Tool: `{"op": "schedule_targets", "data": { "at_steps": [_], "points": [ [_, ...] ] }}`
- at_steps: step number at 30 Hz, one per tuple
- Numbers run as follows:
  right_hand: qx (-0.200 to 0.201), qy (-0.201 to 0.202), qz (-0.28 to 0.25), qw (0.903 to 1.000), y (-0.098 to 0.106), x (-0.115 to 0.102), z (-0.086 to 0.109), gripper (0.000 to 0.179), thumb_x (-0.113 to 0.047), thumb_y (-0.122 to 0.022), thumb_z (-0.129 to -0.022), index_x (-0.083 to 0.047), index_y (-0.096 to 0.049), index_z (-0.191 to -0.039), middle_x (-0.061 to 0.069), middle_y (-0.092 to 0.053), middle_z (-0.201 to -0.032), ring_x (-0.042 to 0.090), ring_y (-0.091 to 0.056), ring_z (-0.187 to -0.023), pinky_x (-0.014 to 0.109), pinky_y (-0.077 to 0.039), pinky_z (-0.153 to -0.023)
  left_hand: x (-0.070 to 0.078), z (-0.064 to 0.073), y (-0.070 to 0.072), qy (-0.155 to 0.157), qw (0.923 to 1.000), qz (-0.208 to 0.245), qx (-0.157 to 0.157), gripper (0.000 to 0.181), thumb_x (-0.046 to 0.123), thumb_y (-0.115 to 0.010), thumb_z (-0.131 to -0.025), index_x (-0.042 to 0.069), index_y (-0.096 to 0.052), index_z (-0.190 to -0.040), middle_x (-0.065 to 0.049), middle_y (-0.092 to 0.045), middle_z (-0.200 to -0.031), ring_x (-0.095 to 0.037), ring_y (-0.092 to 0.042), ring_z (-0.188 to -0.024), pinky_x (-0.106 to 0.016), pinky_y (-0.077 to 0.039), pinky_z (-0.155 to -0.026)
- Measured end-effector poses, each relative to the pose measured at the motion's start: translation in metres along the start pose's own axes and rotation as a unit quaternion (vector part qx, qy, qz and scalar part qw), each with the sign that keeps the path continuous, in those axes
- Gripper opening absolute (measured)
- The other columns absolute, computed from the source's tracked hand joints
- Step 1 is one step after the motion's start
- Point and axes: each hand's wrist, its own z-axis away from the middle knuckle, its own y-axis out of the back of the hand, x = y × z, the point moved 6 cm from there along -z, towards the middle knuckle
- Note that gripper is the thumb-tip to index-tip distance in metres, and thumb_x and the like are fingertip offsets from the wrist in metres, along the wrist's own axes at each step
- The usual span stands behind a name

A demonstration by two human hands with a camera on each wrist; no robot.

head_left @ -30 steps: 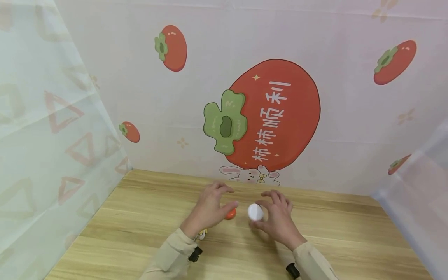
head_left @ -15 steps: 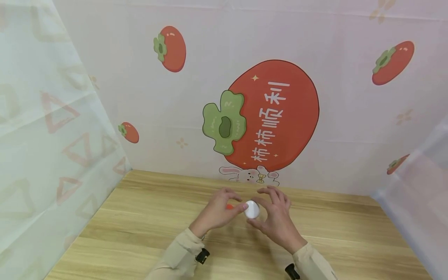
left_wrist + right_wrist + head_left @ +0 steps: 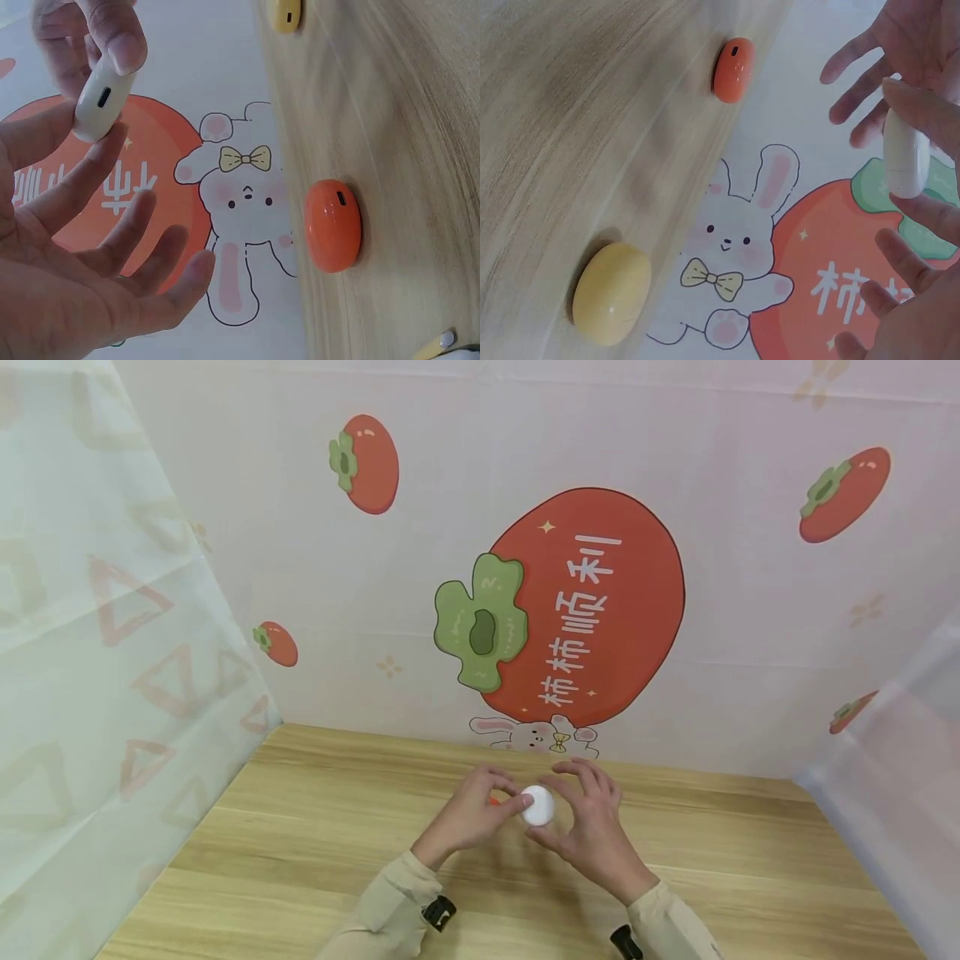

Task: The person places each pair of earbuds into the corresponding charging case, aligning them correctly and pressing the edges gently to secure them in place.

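Note:
A small white rounded case point(image 3: 538, 810), shaped like an earbud case, is held up over the table between both hands. My left hand point(image 3: 472, 814) has its thumb on the left side of the case. My right hand point(image 3: 597, 831) pinches the other side between thumb and forefinger. A dark slot shows on the edge of the white case point(image 3: 103, 99) in the left wrist view. Below the hands, an orange case point(image 3: 334, 225) of similar shape lies on the table, mostly hidden behind the left hand in the head view. A yellow one point(image 3: 613, 294) lies farther right, hidden in the head view.
The wooden table point(image 3: 322, 827) meets a printed back sheet point(image 3: 750, 568) with persimmons and a rabbit. Pale side sheets stand left and right. At the lower corner of the left wrist view is a yellow stick-like piece point(image 3: 435, 346) with a silvery tip.
The left hand has moved right and its thumb has come onto the white case, which the right hand held alone before. The case has shifted slightly left and away.

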Motion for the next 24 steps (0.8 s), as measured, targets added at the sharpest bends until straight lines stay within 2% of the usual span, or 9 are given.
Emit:
{"op": "schedule_targets", "data": {
  "at_steps": [3, 6, 10, 14, 18, 21, 24],
  "points": [
    [0.007, -0.011, -0.021, 0.9997, 0.001, 0.004, 0.002, 0.064, -0.027, -0.099, -0.062, -0.011, -0.072, -0.118, 0.015, -0.054, -0.128, 0.042, -0.039, -0.128, 0.067, -0.021, -0.100, 0.000, -0.001, 0.003, 0.007, 0.9996, 0.020, 0.017, 0.025, 0.028, -0.071, -0.097, 0.003, -0.077, -0.094, -0.020, -0.057, -0.128, -0.036, -0.052, -0.122, -0.055, -0.049, -0.093],
    [0.009, -0.034, -0.049, 0.9982, 0.002, 0.009, 0.003, 0.061, -0.027, -0.097, -0.065, -0.010, -0.072, -0.118, 0.014, -0.055, -0.128, 0.041, -0.041, -0.126, 0.068, -0.021, -0.100, 0.000, -0.001, 0.005, 0.011, 0.9987, 0.035, 0.037, 0.025, 0.027, -0.072, -0.096, 0.003, -0.077, -0.095, -0.019, -0.055, -0.130, -0.037, -0.051, -0.123, -0.058, -0.045, -0.098],
    [-0.008, -0.087, -0.086, 0.9924, 0.002, 0.016, 0.003, 0.056, -0.030, -0.093, -0.073, -0.008, -0.073, -0.119, 0.012, -0.057, -0.128, 0.037, -0.046, -0.124, 0.066, -0.030, -0.100, 0.002, -0.002, 0.008, 0.003, 0.9971, 0.045, 0.062, 0.022, 0.025, -0.073, -0.096, 0.003, -0.077, -0.097, -0.015, -0.055, -0.130, -0.036, -0.049, -0.125, -0.062, -0.038, -0.104],
    [-0.034, -0.141, -0.140, 0.9796, 0.001, 0.021, 0.002, 0.049, -0.031, -0.089, -0.079, -0.007, -0.073, -0.119, 0.011, -0.059, -0.128, 0.035, -0.052, -0.123, 0.065, -0.040, -0.099, 0.005, -0.001, 0.010, -0.014, 0.9955, 0.055, 0.077, 0.020, 0.023, -0.073, -0.095, 0.004, -0.078, -0.099, -0.014, -0.055, -0.130, -0.034, -0.050, -0.125, -0.061, -0.037, -0.104],
    [-0.054, -0.186, -0.198, 0.9608, 0.001, 0.024, 0.001, 0.041, -0.029, -0.085, -0.084, -0.008, -0.075, -0.117, 0.009, -0.059, -0.131, 0.033, -0.052, -0.128, 0.065, -0.038, -0.105, 0.008, -0.001, 0.011, -0.026, 0.9943, 0.060, 0.085, 0.020, 0.022, -0.073, -0.095, 0.004, -0.078, -0.102, -0.014, -0.055, -0.130, -0.033, -0.049, -0.125, -0.061, -0.038, -0.103],
    [-0.061, -0.195, -0.225, 0.9526, 0.002, 0.023, 0.000, 0.035, -0.027, -0.083, -0.086, -0.008, -0.076, -0.115, 0.008, -0.059, -0.131, 0.033, -0.051, -0.130, 0.063, -0.037, -0.107, 0.009, -0.001, 0.011, -0.031, 0.9938, 0.064, 0.086, 0.021, 0.022, -0.073, -0.095, 0.004, -0.078, -0.104, -0.014, -0.055, -0.130, -0.032, -0.049, -0.125, -0.061, -0.038, -0.103],
    [-0.056, -0.188, -0.240, 0.9507, 0.004, 0.021, -0.002, 0.028, -0.022, -0.082, -0.088, -0.007, -0.077, -0.111, 0.008, -0.061, -0.129, 0.032, -0.052, -0.127, 0.062, -0.040, -0.106, 0.009, 0.000, 0.010, -0.034, 0.9940, 0.065, 0.081, 0.022, 0.022, -0.073, -0.095, 0.003, -0.078, -0.105, -0.014, -0.055, -0.130, -0.032, -0.049, -0.125, -0.061, -0.038, -0.103]
  ]
}}
